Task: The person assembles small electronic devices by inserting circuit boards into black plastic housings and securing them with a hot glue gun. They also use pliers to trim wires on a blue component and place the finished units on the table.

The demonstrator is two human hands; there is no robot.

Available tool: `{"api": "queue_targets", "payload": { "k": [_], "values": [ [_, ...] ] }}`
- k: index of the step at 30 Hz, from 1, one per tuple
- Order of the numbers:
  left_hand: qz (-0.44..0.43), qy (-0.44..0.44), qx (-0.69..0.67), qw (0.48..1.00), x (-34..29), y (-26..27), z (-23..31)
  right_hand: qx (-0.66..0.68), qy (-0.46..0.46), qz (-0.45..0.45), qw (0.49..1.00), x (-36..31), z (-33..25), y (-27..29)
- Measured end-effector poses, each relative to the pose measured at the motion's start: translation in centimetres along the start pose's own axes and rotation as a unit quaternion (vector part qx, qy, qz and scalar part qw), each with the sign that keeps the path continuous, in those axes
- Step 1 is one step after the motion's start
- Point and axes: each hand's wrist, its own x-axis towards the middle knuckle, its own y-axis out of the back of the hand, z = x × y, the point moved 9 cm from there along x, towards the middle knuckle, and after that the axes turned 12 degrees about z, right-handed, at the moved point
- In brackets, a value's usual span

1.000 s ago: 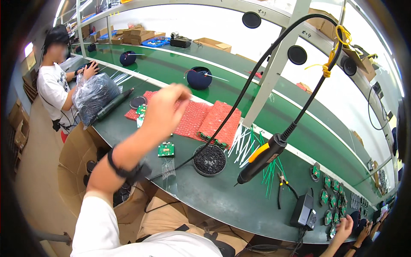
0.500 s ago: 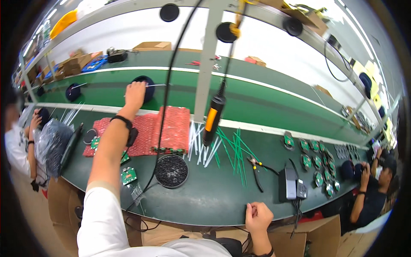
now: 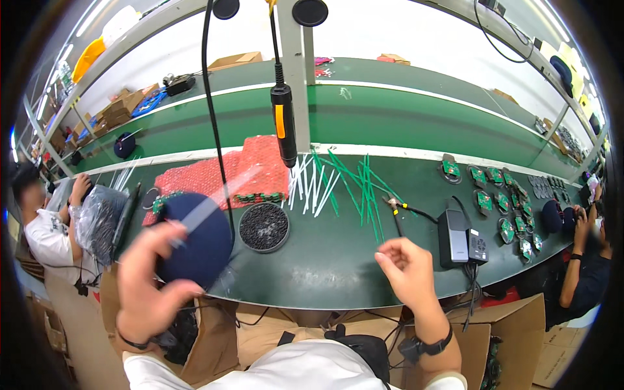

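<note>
My left hand, smeared by motion, grips the left side of a dark blue round piece, its thumb near the lower edge and its fingers near the upper left. A translucent white strip runs across the piece and sticks out toward the upper right. My right hand hovers at the table's near side, its fingers loosely curled and thumb apart, with nothing visible in it. Between the hands stands a round dish of small black pieces. Pliers lie beyond my right hand.
Pink bubble wrap lies behind the dish, beside white strips and green strips. A black-and-orange tool hangs overhead. A power adapter and several green circuit boards sit rightward. People work at both sides.
My left hand has come back from the green conveyor with the dark blue round piece, now near me over the table. My right hand has risen slightly and loosened from a closed curl.
</note>
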Motion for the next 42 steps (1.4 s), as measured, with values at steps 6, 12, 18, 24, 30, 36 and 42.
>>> {"api": "queue_targets", "payload": {
  "k": [6, 12, 18, 24, 30, 36, 42],
  "values": [
    [-0.235, -0.069, -0.09, 0.965, -4.4, -13.0, 6.1, -0.455, 0.149, 0.059, 0.876, 4.8, 1.6, 0.3],
    [-0.313, -0.104, -0.097, 0.939, -5.8, -20.2, 7.7, -0.501, 0.211, 0.065, 0.837, 5.8, 6.5, 1.8],
    [-0.303, -0.062, -0.141, 0.94, -5.0, -21.3, 7.9, 0.121, -0.084, 0.069, 0.987, 4.4, 5.7, 7.6],
    [-0.27, -0.004, -0.194, 0.943, -4.2, -21.6, 7.1, 0.45, -0.072, -0.014, 0.89, -4.1, -1.2, 8.2],
    [-0.183, -0.072, -0.163, 0.967, -3.9, -21.3, 8.4, 0.531, -0.202, -0.117, 0.815, -10.4, 1.2, 5.5],
    [-0.21, -0.021, -0.218, 0.953, -3.6, -21.8, 7.5, 0.525, -0.196, -0.044, 0.827, -11.9, 2.9, 5.1],
    [-0.266, 0.032, -0.279, 0.922, -3.6, -22.3, 7.1, 0.145, -0.17, -0.058, 0.973, -12.6, 2.0, 3.8]
  ]
}}
